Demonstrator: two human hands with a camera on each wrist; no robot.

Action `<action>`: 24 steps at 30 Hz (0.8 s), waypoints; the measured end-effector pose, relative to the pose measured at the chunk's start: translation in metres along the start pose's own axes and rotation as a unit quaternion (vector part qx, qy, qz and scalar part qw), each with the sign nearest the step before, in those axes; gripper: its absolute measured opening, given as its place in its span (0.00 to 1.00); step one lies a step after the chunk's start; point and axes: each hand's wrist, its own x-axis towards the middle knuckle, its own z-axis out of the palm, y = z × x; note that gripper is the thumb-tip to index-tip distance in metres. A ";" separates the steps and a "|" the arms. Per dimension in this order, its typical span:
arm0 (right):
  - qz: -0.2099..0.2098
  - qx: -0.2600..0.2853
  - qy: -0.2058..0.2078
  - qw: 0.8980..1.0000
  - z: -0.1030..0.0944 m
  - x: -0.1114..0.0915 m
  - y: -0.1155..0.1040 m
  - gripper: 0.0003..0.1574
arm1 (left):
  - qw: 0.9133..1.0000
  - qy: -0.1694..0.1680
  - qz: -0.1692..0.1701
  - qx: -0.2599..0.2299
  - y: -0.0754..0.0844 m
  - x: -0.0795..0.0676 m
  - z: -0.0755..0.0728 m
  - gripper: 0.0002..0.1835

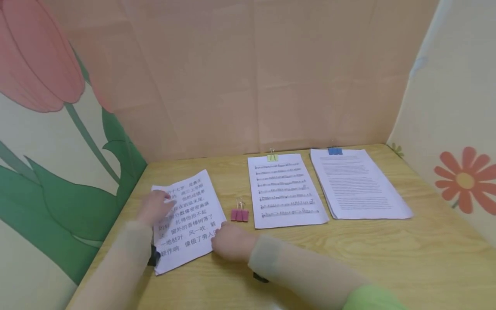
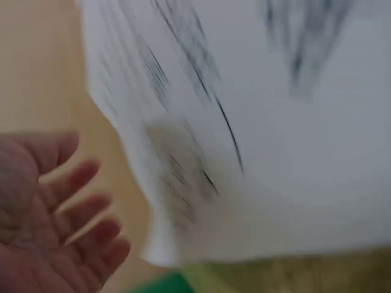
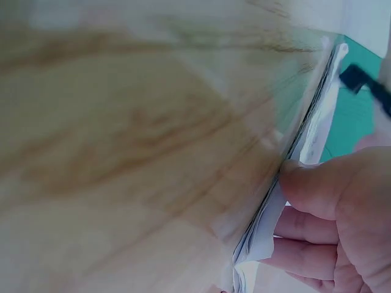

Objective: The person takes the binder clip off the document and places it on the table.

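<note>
On the left of the table a stack of printed sheets (image 1: 190,219), covered in large Chinese characters, lies at a slant. My left hand (image 1: 155,207) is over its upper left edge in the head view. The left wrist view shows that hand (image 2: 67,213) with loosely bent fingers just beside the blurred paper (image 2: 293,159). At the lower right edge of the stack, my right hand (image 1: 234,242) grips the sheets. In the right wrist view, this hand's thumb (image 3: 311,186) is at the paper edges, its fingers on the other side. A dark red binder clip (image 1: 240,215) lies just right of the stack.
Sheet music (image 1: 286,193) under a yellow-green binder clip (image 1: 272,157) lies mid-table. To its right is a text stack (image 1: 356,185) with a blue binder clip (image 1: 335,151). A pinkish covering (image 1: 240,77) rises behind the wooden table (image 1: 310,245); painted walls flank it.
</note>
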 end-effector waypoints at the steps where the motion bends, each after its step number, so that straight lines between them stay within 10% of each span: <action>1: -0.002 0.004 0.001 1.000 0.000 0.001 -0.001 0.18 | 0.999 -0.018 0.035 0.033 0.009 -0.012 0.004 0.19; 5: -0.017 -0.014 0.011 1.000 0.001 0.004 -0.004 0.16 | 0.977 -0.090 0.156 0.111 0.039 -0.065 0.026 0.08; 9: -0.020 -0.035 0.028 0.999 0.004 0.007 -0.005 0.18 | 0.953 -0.084 0.241 0.163 0.050 -0.097 0.044 0.14; 15: -0.014 0.002 0.038 0.999 0.012 0.006 0.001 0.11 | 0.934 -0.045 0.296 0.193 0.048 -0.097 0.057 0.15; 24: 0.013 0.107 0.109 0.988 0.002 -0.043 0.019 0.21 | 0.937 -0.050 0.278 0.206 0.041 -0.089 0.060 0.18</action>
